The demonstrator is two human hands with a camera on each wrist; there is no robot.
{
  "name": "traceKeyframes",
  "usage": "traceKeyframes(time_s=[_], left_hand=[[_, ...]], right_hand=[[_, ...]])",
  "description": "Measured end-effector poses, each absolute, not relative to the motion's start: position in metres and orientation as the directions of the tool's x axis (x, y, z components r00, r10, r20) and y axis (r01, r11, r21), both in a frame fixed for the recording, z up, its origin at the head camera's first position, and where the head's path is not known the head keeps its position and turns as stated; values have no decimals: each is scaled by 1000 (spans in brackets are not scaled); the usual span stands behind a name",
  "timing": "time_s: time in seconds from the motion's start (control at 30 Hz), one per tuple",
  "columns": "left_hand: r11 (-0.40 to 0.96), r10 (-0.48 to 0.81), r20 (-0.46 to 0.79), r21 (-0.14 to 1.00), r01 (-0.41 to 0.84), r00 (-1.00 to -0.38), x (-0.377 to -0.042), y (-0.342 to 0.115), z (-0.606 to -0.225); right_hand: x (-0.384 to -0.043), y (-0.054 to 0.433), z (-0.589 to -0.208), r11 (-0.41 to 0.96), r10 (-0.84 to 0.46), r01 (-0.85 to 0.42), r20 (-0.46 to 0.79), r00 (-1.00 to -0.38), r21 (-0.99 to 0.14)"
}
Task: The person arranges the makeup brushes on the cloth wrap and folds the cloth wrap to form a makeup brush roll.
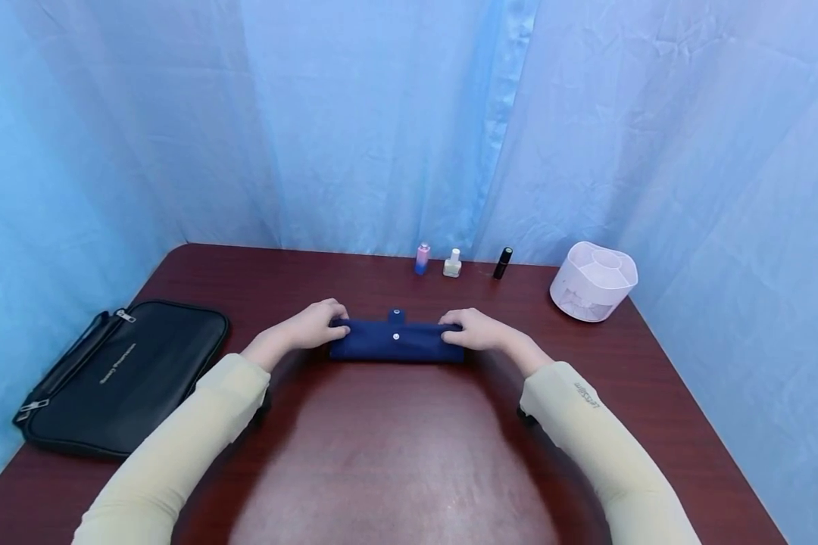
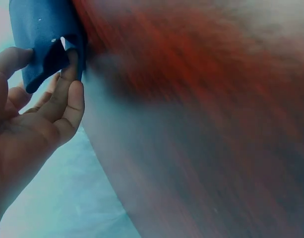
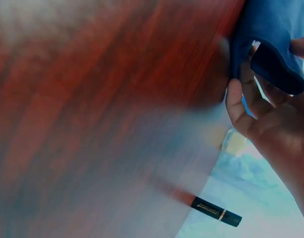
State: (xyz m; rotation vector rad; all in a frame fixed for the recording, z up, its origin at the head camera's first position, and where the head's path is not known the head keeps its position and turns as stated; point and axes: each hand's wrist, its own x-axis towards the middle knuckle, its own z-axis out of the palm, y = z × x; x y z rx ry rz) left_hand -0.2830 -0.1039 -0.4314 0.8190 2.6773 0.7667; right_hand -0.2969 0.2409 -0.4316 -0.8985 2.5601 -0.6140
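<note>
A navy blue fold-up pouch (image 1: 382, 350) lies lengthwise across the table in the head view. It has a white snap button on its front and a short tab (image 1: 397, 314) with a metal snap sticking out behind. My left hand (image 1: 315, 324) grips its left end, and my right hand (image 1: 480, 330) holds the right end. In the left wrist view, the pouch's end (image 2: 45, 29) is rolled over, with the thumb outside and fingers in the fold. The right wrist view has the same curled edge (image 3: 275, 64) between thumb and fingers.
A black zippered bag (image 1: 143, 378) lies at the left. Along the back stand a pink-and-blue tube (image 1: 422, 259), a nail polish bottle (image 1: 453, 265) and a black tube (image 1: 502, 263). A white divided organizer (image 1: 589, 291) sits at right. Blue curtains (image 1: 382, 129) border the table.
</note>
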Motion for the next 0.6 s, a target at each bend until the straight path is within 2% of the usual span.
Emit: traceKeyframes(time_s=[0.27,0.6], left_hand=[[734,528,-158,579,355,-834,-300,-99,-437],[724,529,-107,574,382,-842,-308,-98,-448]], right_hand=[[-308,241,-434,748,-597,-419,-244,-765,-515],[-315,235,-440,726,-567,-361,-211,-796,-585]])
